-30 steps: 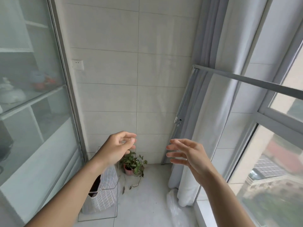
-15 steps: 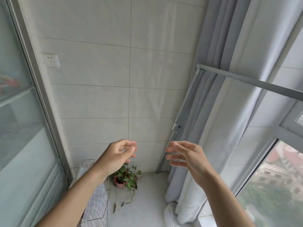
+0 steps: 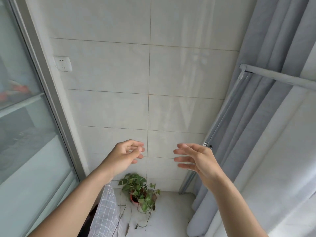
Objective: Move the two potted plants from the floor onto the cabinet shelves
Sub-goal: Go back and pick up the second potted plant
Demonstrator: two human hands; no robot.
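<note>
Plant (image 3: 140, 191) in one red pot on floor, left hand (image 3: 124, 155) loosely curled, right hand (image 3: 196, 159) spread, both empty

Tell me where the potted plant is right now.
In the head view, the potted plant sits low and centre on the floor against the tiled wall, just right of the checked laundry basket.

Glossy ceramic wall tiles (image 3: 179, 69) with thin grout lines; matt grey woven-cloth curtain (image 3: 266, 106); smooth painted metal rod (image 3: 277, 77); brushed metal door frame (image 3: 51, 103) around frosted glass (image 3: 22, 134); checked fabric basket liner (image 3: 106, 211); leafy potted plant (image 3: 139, 190); white plastic socket (image 3: 63, 63).
</note>
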